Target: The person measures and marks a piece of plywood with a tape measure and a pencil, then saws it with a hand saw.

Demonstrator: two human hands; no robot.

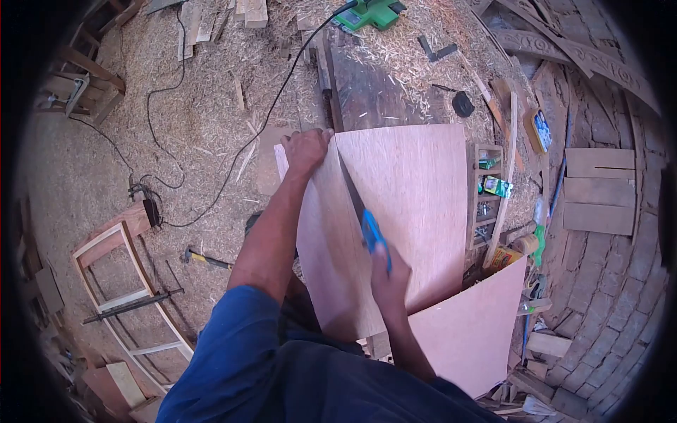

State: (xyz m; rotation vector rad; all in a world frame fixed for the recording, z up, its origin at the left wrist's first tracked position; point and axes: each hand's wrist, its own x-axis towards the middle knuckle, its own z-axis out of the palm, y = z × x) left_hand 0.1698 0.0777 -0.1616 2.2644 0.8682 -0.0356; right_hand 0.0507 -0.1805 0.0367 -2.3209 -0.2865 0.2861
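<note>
My right hand (391, 275) is wrapped around the blue handle of a handsaw (355, 194). The saw's blade lies along a slit in a thin plywood sheet (416, 176), pointing away from me to the far edge. The strip of sheet left of the blade sags lower than the part on the right. At that far edge my left hand (307, 149) grips the left strip, its fingers curled over the edge beside the slit's end. Some of the fingers on both hands are hidden.
A second plywood piece (472, 331) stands at lower right. A wooden tray (486, 190) of small items sits right of the sheet. A green power tool (370, 13) trails a black cord. On the shaving-covered floor lie a hammer (204, 259) and a wooden frame (134, 296).
</note>
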